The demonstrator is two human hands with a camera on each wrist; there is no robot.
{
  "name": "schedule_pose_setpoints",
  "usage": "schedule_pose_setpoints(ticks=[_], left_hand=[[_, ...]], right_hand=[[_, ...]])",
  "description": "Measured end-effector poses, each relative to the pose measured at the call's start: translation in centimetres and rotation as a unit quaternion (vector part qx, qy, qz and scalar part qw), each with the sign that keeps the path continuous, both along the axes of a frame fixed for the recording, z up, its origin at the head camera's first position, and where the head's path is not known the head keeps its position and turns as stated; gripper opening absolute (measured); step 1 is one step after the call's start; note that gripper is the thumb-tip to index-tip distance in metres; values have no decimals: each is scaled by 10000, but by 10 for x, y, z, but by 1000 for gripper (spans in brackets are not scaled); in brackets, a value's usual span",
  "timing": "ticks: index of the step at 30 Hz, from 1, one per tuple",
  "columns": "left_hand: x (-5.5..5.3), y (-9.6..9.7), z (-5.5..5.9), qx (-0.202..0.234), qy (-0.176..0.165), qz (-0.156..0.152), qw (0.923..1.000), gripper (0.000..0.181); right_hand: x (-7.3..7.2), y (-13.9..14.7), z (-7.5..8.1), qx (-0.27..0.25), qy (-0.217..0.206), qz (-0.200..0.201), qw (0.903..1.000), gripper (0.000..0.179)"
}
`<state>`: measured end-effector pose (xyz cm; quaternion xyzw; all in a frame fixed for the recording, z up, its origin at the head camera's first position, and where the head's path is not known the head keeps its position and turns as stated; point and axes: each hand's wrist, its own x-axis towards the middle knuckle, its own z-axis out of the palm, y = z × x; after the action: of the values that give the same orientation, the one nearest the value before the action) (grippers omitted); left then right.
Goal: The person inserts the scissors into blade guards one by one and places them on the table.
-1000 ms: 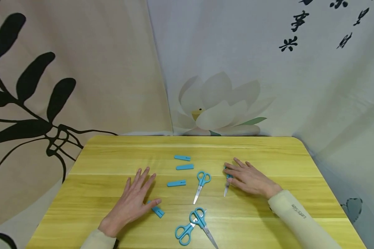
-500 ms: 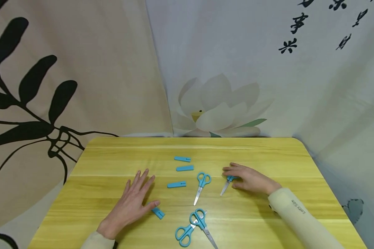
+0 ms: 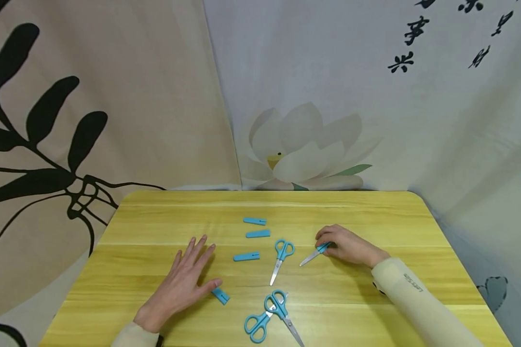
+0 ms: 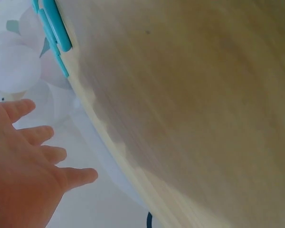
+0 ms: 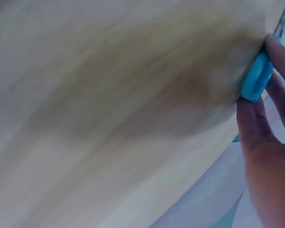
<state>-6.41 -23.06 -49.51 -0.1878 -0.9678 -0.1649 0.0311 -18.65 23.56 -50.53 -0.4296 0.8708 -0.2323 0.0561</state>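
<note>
My right hand (image 3: pixel 345 245) holds a small pair of scissors (image 3: pixel 314 253) by its blue handle, blades pointing toward the near left. In the right wrist view, thumb and fingers are round the blue handle loops (image 5: pixel 256 78), close over the wood. My left hand (image 3: pixel 184 284) is spread flat with straight fingers, its thumb overlapping a flat blue blade cover (image 3: pixel 221 296). Another pair of scissors (image 3: pixel 281 253) lies in the middle, between the hands. Nearer the front, one pair of scissors (image 3: pixel 280 308) lies across another (image 3: pixel 257 327).
Left of the middle scissors lie three more flat blue pieces: one far back (image 3: pixel 254 221), one just below it (image 3: pixel 258 233) and one nearer (image 3: pixel 246 256). The wooden table (image 3: pixel 373 313) ends at printed curtains (image 3: pixel 312 96) behind.
My right hand has gone from lying with spread fingers over the scissors to curling round their handle, and the blades have swung further left. The left hand stays put.
</note>
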Motion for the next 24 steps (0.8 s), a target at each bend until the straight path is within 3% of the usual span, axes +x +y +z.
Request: schedule_pose_setpoints(ticks=[12, 24], left_hand=[[-1, -1, 0, 36, -72, -172, 9998, 84], [-1, -2, -2, 85, -139, -463, 9988, 85]], right_hand=[[7, 0, 7, 72, -89, -260, 9996, 16], [21, 5, 18, -279, 406, -434, 9978, 23]])
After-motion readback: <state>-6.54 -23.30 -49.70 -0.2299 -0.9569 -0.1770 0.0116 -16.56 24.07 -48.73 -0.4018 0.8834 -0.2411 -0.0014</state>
